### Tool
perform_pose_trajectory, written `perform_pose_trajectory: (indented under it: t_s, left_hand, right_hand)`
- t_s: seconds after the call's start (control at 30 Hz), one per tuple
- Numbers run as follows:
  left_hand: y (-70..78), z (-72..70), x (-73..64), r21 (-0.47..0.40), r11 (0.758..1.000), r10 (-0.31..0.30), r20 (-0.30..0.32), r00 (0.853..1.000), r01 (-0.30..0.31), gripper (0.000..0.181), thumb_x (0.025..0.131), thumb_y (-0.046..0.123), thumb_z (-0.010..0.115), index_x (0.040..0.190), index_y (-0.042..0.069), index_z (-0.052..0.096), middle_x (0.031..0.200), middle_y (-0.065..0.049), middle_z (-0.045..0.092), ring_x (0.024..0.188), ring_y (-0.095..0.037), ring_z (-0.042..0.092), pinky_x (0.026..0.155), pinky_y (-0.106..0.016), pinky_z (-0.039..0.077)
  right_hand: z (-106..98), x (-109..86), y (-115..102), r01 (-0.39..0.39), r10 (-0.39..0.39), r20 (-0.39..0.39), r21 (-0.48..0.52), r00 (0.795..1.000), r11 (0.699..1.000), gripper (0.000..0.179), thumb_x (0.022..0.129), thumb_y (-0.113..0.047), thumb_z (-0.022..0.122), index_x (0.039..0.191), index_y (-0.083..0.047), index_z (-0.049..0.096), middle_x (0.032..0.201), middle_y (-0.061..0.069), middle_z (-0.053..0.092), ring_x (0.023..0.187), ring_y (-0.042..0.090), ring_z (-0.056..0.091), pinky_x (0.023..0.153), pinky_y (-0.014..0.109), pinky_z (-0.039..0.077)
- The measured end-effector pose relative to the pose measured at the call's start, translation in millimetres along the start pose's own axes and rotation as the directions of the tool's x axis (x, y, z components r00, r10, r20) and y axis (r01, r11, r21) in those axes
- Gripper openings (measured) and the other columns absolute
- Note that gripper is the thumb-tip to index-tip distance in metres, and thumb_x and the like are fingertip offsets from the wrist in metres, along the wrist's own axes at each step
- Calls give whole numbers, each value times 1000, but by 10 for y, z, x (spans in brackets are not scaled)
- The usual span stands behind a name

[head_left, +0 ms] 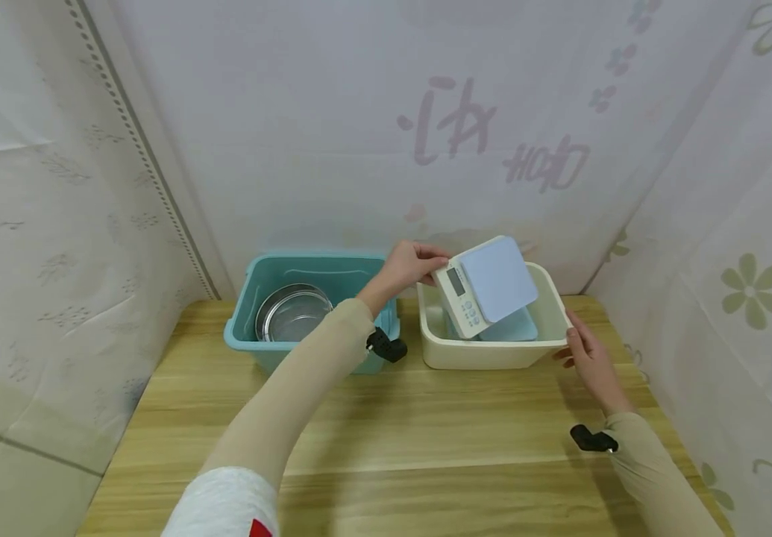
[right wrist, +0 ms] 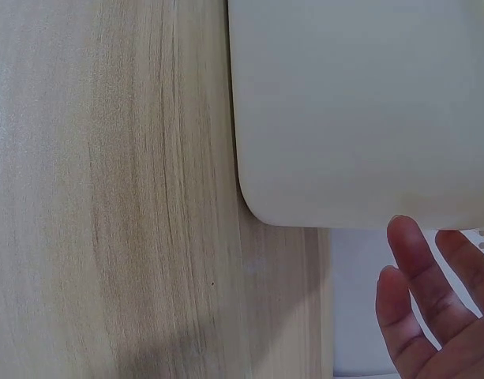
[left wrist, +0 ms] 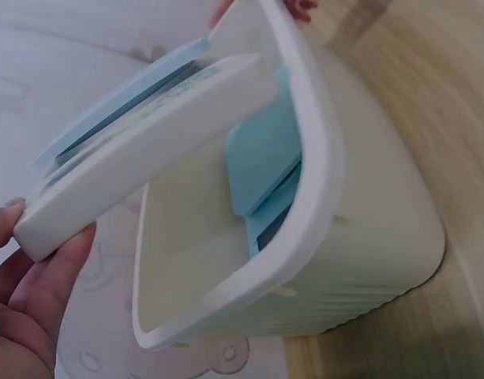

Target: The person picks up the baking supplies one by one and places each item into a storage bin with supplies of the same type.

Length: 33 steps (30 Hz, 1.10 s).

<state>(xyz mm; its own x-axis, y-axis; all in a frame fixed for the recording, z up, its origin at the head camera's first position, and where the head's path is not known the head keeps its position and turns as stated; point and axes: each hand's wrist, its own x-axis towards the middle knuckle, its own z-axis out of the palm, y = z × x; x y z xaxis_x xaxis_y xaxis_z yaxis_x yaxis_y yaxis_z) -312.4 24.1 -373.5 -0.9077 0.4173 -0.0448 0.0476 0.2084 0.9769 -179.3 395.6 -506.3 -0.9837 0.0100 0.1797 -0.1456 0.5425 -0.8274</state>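
A white kitchen scale (head_left: pixel 464 297) with a pale blue platform, small display and buttons is tilted over the cream bin (head_left: pixel 486 355). My left hand (head_left: pixel 414 262) pinches the scale by one corner, thumb on one face and fingers on the other, as the left wrist view shows. Inside the bin, under the scale, lies a light blue flat-sided object (left wrist: pixel 265 150), partly hidden. At the bin's right end, my right hand (head_left: pixel 590 362) holds the rim. Several of its fingers (right wrist: pixel 415 245) show loosely bent by the outer wall in the right wrist view.
To the left stands a teal bin (head_left: pixel 241 345) with round metal sieves (head_left: pixel 295 317) inside; my left forearm crosses in front of it. Both bins sit on a wood-grain table (head_left: pixel 426 447). Printed cloth (head_left: pixel 332 134) hangs behind and at both sides.
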Motion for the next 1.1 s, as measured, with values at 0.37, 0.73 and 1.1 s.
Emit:
perform_pose_trajectory:
  t_s: [0.37,0.73,1.1]
  left_hand:
    - [-27,160,312,141,989,39,25,999,-43,27,106,8,60,128,-4,71,124,-21,71,98,-30,71,88,-47,62]
    - [-183,333,403,174,984,26,54,998,-35,24,107,5,58,123,-6,72,121,-23,71,89,-20,65,89,-49,61]
    - [-313,492,430,265,964,29,32,999,-36,23,106,8,59,118,-1,77,118,-18,73,84,-16,63,66,-23,58]
  right_hand:
    - [-9,21,-31,-13,13,-5,-16,1000,1000,54,116,-29,35,166,-14,26,130,34,59,85,23,72,67,26,58]
    - [12,12,16,-4,4,-19,-16,1000,1000,54,116,-28,35,165,-10,27,124,34,60,81,10,70,65,27,58]
    - [14,13,-15,-9,9,-26,-8,1000,1000,53,115,-27,36,166,-14,28,123,32,60,81,14,71,65,29,59]
